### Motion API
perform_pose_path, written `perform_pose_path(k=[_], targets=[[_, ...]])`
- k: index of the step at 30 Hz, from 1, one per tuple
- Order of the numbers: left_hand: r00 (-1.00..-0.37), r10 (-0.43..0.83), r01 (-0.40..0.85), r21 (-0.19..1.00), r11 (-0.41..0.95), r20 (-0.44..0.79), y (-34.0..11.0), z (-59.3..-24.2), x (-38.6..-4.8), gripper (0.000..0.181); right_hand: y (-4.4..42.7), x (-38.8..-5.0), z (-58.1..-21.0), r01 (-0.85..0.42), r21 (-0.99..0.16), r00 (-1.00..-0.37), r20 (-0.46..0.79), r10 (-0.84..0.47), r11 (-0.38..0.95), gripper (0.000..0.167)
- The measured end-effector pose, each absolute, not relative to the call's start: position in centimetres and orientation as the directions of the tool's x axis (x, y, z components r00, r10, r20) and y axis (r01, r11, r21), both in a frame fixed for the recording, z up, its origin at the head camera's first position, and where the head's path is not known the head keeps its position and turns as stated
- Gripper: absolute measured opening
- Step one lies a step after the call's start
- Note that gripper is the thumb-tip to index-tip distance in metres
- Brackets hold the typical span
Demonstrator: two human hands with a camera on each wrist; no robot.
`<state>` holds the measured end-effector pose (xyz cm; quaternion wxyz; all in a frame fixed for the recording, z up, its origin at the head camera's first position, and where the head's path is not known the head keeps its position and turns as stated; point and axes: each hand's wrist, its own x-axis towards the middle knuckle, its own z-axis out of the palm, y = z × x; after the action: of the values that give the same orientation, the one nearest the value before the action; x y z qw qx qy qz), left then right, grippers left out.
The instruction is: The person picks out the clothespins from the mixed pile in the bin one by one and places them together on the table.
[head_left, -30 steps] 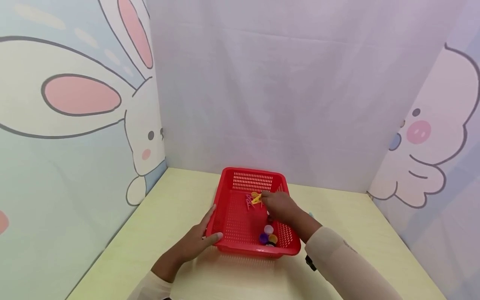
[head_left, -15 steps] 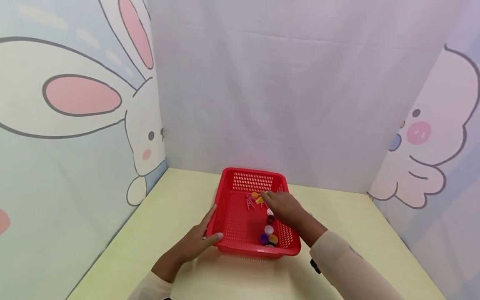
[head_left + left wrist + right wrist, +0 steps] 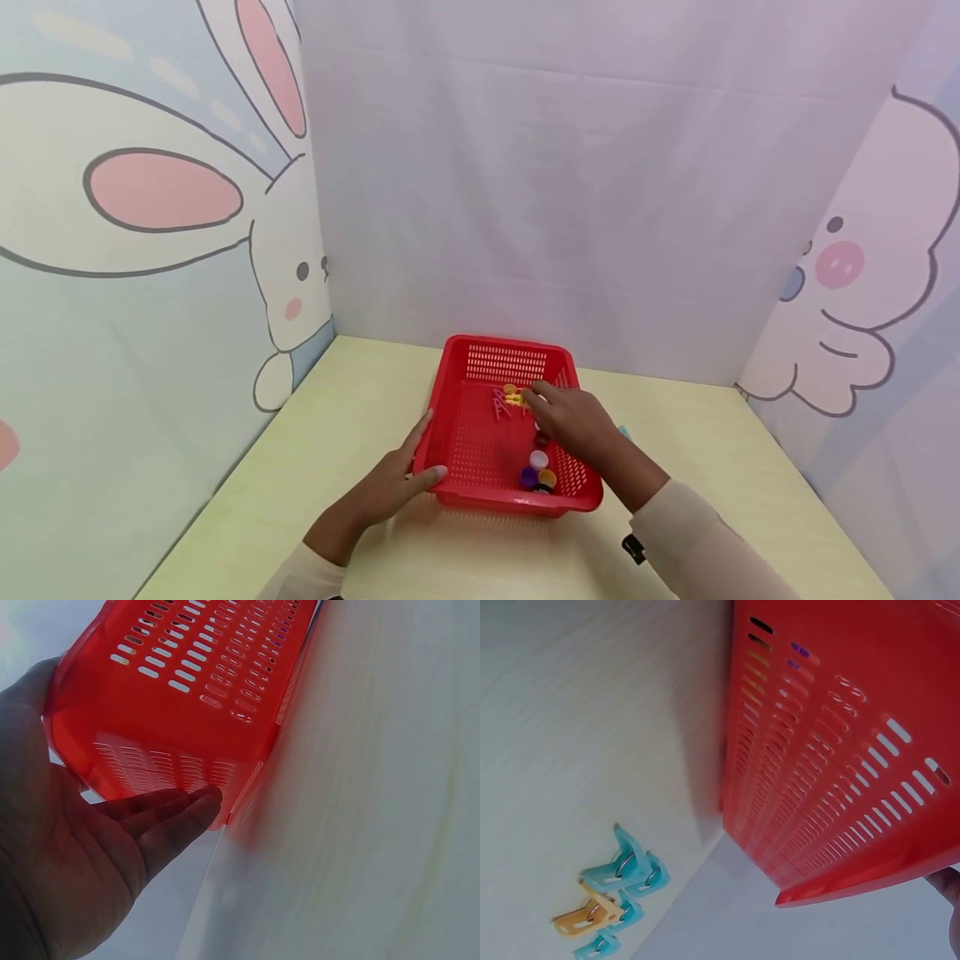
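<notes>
My left hand (image 3: 386, 483) holds the near left corner of the red basket (image 3: 453, 417), thumb over the rim. In the left wrist view the fingers (image 3: 169, 821) lie along its outer wall. Inside the basket, toward its far right, my right hand (image 3: 570, 417) reaches down with its fingertips at yellow clips (image 3: 514, 399). Whether it pinches one is hidden. Pink clips (image 3: 500, 406) lie just left of the yellow ones. Behind them sits a small round yellow cap (image 3: 510, 389).
Caps line the basket's right side: a dark one (image 3: 542, 438), a white one (image 3: 538, 459), a purple one (image 3: 528, 477) and an orange one (image 3: 547, 479). Outside it, teal clips (image 3: 622, 862) and an orange clip (image 3: 589, 911) lie on the table (image 3: 712, 467).
The yellow clip that stood up at my right fingertips now lies lower and flatter among the others. My right hand has shifted slightly right. The left hand and basket have stayed put.
</notes>
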<state>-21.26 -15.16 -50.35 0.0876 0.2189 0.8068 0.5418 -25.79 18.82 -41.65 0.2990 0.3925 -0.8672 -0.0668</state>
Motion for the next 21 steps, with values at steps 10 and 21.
perform_pose_path(k=[10, 21], targets=[[-0.893, 0.442, 0.249, 0.914, 0.319, 0.089, -15.1, -50.5, -21.3, 0.107, 19.4, -23.1, -40.9, -0.603, 0.304, -0.445, 0.639, -0.627, 0.738, 0.057], [-0.887, 0.451, 0.258, 0.915, 0.309, 0.097, -15.2, -50.3, -21.2, 0.106, 22.6, -21.8, -41.0, -0.487, 0.081, -0.491, 0.798, -0.35, 0.87, 0.043]])
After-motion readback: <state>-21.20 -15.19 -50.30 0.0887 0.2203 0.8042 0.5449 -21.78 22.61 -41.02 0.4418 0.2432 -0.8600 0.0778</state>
